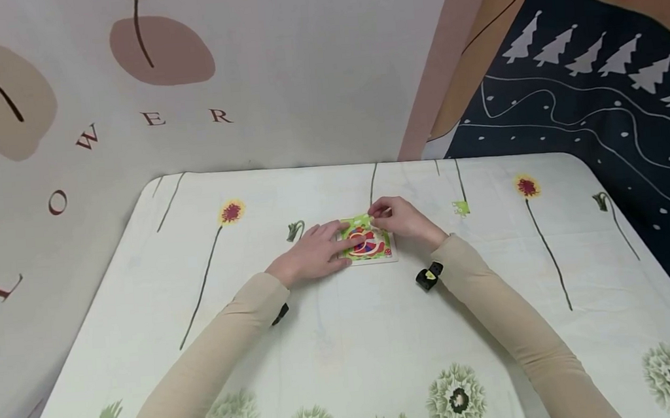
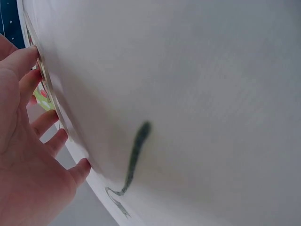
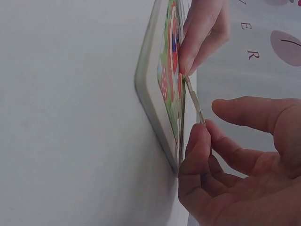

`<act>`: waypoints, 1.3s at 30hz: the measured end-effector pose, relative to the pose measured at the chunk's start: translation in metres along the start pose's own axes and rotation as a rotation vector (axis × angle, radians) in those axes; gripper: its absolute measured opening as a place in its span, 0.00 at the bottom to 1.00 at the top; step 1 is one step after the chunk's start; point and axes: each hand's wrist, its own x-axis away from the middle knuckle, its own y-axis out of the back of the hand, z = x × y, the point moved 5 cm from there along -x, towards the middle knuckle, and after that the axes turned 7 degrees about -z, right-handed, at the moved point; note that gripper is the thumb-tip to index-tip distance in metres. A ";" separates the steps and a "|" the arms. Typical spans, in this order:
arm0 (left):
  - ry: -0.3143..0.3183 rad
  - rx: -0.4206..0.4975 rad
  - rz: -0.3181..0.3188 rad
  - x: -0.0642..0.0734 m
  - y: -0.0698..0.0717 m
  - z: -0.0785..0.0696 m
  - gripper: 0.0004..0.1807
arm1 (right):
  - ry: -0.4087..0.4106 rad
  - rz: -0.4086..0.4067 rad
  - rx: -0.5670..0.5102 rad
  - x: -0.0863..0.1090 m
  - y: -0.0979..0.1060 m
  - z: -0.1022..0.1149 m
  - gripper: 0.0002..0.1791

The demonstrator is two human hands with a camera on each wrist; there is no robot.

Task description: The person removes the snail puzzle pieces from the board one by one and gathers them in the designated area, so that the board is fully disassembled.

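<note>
A small framed jigsaw puzzle with a colourful, snail-like picture lies on the cloth-covered table. My left hand rests with spread fingers across its left side, and the fingers touch the picture. At the upper right corner my right hand holds a thin puzzle piece. In the right wrist view this piece stands tilted up from the board, its lower edge by the left hand's fingertips. The right thumb is apart from it there. The piece's printed face is hidden in that view. Right of that hand lies a loose green puzzle piece.
The tablecloth is white with printed flowers and stems. Behind the table hangs a pale curtain with letters, and at the right a dark blue cloth with white trees. Both wrists wear black straps.
</note>
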 end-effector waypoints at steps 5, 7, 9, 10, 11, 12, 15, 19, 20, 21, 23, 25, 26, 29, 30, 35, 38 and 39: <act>0.005 0.007 0.000 0.000 0.000 0.000 0.29 | -0.001 0.006 -0.013 -0.002 -0.001 0.000 0.13; 0.012 0.006 0.006 0.000 0.000 0.000 0.29 | 0.000 -0.006 -0.014 -0.003 -0.001 0.000 0.11; 0.010 0.011 0.003 -0.001 0.001 -0.001 0.29 | 0.001 -0.023 -0.016 -0.004 -0.002 0.000 0.09; 0.012 0.014 0.005 0.000 0.001 -0.001 0.29 | 0.003 -0.029 -0.016 -0.005 -0.003 0.000 0.08; 0.010 0.015 0.006 -0.001 0.001 -0.001 0.29 | 0.001 -0.036 -0.015 -0.006 -0.003 0.000 0.07; 0.006 0.018 0.004 -0.001 0.001 -0.002 0.29 | -0.005 -0.044 -0.016 -0.006 -0.003 0.001 0.07; -0.003 0.021 -0.001 -0.001 0.002 -0.003 0.29 | -0.033 -0.058 -0.022 -0.007 -0.004 -0.001 0.07; 0.002 0.010 -0.004 0.000 0.003 -0.003 0.29 | -0.047 -0.055 -0.044 -0.008 -0.005 -0.002 0.11; 0.006 0.010 -0.001 0.000 0.003 -0.003 0.29 | -0.038 -0.051 -0.045 -0.008 -0.005 -0.002 0.11; 0.012 0.010 0.003 0.000 0.003 -0.003 0.29 | -0.029 -0.049 -0.048 -0.008 -0.005 -0.002 0.11; 0.018 0.009 0.009 0.000 0.002 -0.002 0.29 | -0.011 -0.046 -0.044 -0.008 -0.005 -0.001 0.11; 0.015 0.004 0.008 -0.001 0.001 -0.001 0.29 | 0.000 -0.047 -0.034 -0.008 -0.005 0.000 0.10; 0.015 0.001 0.011 -0.001 0.000 0.000 0.29 | 0.000 -0.050 -0.032 -0.008 -0.005 0.000 0.10; 0.009 -0.004 0.007 -0.002 -0.001 0.000 0.29 | -0.008 -0.063 -0.027 -0.007 -0.003 -0.001 0.10; 0.007 -0.003 0.004 -0.002 -0.002 0.000 0.29 | -0.012 -0.068 -0.024 -0.007 -0.003 -0.001 0.10; 0.003 0.009 -0.005 -0.001 -0.002 0.000 0.29 | -0.037 -0.085 -0.031 -0.005 0.002 -0.006 0.10; 0.003 0.007 -0.004 -0.001 -0.002 0.000 0.29 | -0.043 -0.089 -0.044 -0.004 0.005 -0.010 0.09; 0.003 0.006 -0.003 -0.001 -0.002 0.000 0.29 | -0.045 -0.092 -0.052 -0.003 0.006 -0.011 0.09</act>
